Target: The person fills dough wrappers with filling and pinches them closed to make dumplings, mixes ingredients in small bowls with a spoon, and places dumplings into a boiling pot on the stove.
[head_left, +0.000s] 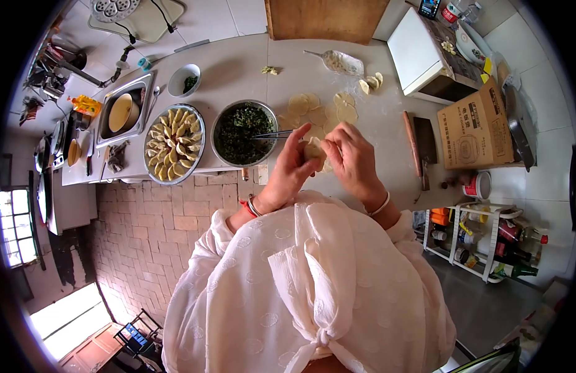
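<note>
Between my two hands, above the counter's front edge, is a dumpling in a pale round wrapper. My left hand supports it with thumb and fingers. The fingers of my right hand pinch its right edge. Just left of my hands stands a metal bowl of chopped green filling, with chopsticks leaning over its rim towards me. Flat dough wrappers lie beyond my hands, some overlapping and partly hidden by them. A round tray full of folded dumplings is further left.
A small bowl with greens and a sink are at the left. At the back right lie a scoop with flour and dough pieces. A rolling pin, a cleaver and a cardboard box are on the right.
</note>
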Motion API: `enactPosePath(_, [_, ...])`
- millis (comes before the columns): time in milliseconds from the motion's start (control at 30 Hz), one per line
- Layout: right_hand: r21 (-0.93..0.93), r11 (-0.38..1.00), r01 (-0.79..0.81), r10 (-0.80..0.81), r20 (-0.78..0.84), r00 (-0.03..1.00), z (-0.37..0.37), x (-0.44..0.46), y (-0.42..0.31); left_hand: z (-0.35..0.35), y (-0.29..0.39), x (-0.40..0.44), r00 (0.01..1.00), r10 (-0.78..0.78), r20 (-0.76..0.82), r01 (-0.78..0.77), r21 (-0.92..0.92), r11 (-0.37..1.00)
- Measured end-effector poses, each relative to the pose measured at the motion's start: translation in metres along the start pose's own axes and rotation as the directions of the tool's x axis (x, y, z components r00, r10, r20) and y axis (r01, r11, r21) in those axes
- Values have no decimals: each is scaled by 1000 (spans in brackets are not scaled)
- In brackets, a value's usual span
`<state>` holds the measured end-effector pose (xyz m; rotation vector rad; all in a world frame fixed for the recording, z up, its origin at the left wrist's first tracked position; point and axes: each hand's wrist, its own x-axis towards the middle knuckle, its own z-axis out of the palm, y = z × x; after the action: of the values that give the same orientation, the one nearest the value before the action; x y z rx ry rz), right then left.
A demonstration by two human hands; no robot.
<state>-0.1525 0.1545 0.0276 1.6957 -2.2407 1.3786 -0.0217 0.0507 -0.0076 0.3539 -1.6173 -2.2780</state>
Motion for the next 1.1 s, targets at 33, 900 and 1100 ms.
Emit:
enactPosePath(33, [-3, 998, -57, 57, 66, 996, -4, 2, -1, 0, -1, -1, 1000, 0, 12, 0, 8, 1000])
enactPosePath(900, [86, 996, 12, -37, 292, 956, -23, -4, 28, 10, 3, 7, 942, -252, 220, 261, -13, 965])
enactPosePath(1100, [201, 964, -176, 135, 201, 970, -25, -11, 34, 24, 10, 14, 940, -294, 171, 308, -60, 949])
